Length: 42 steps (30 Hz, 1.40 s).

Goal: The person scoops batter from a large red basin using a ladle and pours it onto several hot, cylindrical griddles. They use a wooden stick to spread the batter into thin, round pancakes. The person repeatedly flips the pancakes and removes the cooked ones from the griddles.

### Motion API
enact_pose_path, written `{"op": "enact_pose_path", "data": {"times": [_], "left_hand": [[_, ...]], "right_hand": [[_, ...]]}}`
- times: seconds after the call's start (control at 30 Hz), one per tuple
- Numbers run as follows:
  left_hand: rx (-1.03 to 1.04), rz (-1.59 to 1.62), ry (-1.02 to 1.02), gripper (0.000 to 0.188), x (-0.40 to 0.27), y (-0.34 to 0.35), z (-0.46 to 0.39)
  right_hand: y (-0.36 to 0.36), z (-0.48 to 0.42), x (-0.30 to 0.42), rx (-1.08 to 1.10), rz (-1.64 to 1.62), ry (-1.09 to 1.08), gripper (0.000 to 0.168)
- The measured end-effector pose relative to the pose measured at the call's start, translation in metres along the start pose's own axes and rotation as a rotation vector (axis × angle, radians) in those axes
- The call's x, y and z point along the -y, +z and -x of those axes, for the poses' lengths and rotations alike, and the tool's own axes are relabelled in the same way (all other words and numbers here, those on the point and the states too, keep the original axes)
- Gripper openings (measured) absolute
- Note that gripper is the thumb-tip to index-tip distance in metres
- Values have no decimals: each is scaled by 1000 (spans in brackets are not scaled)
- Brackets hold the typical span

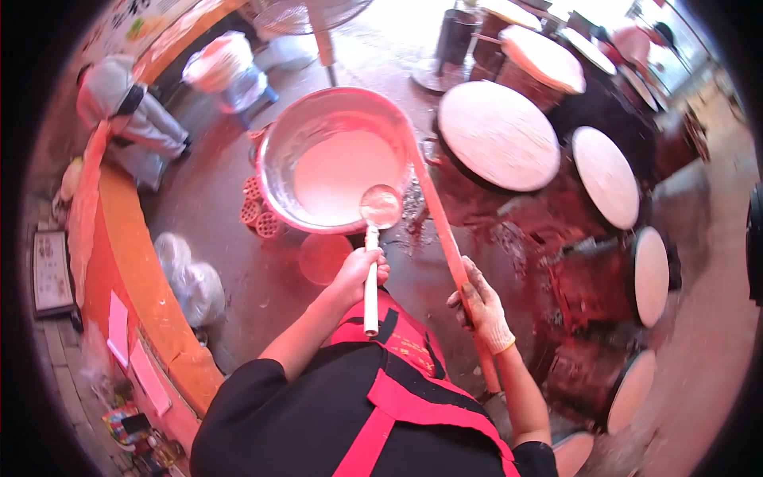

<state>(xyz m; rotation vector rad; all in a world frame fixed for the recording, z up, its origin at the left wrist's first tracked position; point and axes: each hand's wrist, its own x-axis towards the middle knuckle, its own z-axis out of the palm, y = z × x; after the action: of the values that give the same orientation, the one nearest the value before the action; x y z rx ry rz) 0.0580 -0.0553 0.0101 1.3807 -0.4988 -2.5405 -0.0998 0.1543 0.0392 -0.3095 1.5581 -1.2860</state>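
Note:
My left hand (359,274) grips the pale handle of a metal ladle (381,206). The ladle's round bowl lies over the near right rim of a large metal basin (275,131), which holds pale batter (346,170). A knitted glove, dark-stained at the fingers, covers my right hand (483,301). That hand is closed around a long flat wooden stick (444,220). The far end of the stick overlaps the basin's right rim; whether it touches cannot be told. To the right, a round griddle (499,136) carries a thin pale layer.
More coated round griddles (607,177) on drum-like stoves (590,283) curve along my right side. Perforated briquettes (267,224) stand beside the basin. An orange counter (128,226) and plastic bags (194,286) are at left. One person (128,101) bends there; another (635,45) is at far right.

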Motion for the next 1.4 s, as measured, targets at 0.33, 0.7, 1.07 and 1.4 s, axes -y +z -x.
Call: {"op": "enact_pose_path", "data": {"times": [0.33, 0.7, 1.07, 1.4], "left_hand": [[-307, -218, 87, 5, -195, -114, -182], [-499, -2205, 727, 54, -287, -100, -423], [151, -491, -508, 6, -170, -98, -379], [377, 343, -278, 15, -159, -88, -153]], "right_hand": [[116, -371, 66, -4, 551, 233, 49], [103, -246, 126, -115, 545, 705, 48], [91, -246, 24, 58, 935, 234, 55], [86, -107, 37, 191, 1222, -100, 68]]}}
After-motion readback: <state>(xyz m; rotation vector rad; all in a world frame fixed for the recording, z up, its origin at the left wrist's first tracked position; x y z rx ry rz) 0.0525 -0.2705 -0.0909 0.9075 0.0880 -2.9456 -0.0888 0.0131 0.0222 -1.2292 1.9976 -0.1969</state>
